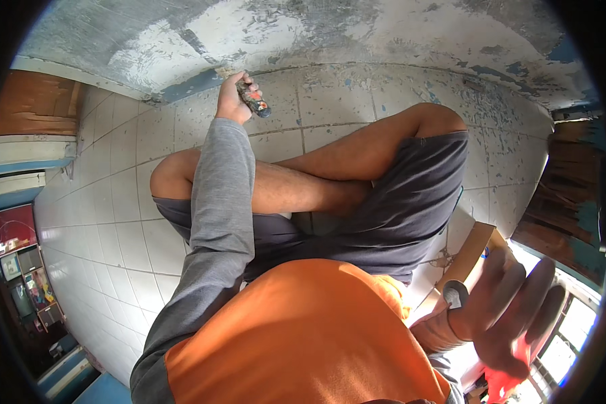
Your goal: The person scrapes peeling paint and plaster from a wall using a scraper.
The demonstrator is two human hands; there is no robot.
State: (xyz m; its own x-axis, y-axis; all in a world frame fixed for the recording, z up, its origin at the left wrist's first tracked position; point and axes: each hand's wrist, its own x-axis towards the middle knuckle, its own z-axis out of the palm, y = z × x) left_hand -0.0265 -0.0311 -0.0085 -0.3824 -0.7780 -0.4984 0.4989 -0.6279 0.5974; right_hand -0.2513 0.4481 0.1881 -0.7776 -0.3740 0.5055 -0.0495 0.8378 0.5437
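Note:
My left hand (pixel 235 97) is closed around the worn dark handle with orange patches of a hand tool (pixel 256 101). Its working end is hidden behind my fingers, close to the foot of a wall (pixel 303 33) with peeling white and blue paint. On the right, near the camera, my right hand (pixel 505 313) is raised and blurred, fingers apart, with no object visible in its grasp. A small grey round object (pixel 454 293) shows beside its wrist; what it is cannot be made out. Paint flakes lie on the tiled floor (pixel 333 98) below the wall.
My crossed legs (pixel 313 189) take up the middle of the floor. A cardboard box (pixel 472 257) stands beside my right knee. Weathered wooden boards (pixel 560 202) and a bright barred window (pixel 560 348) are at the right. Shelves with assorted items (pixel 28 283) stand at far left.

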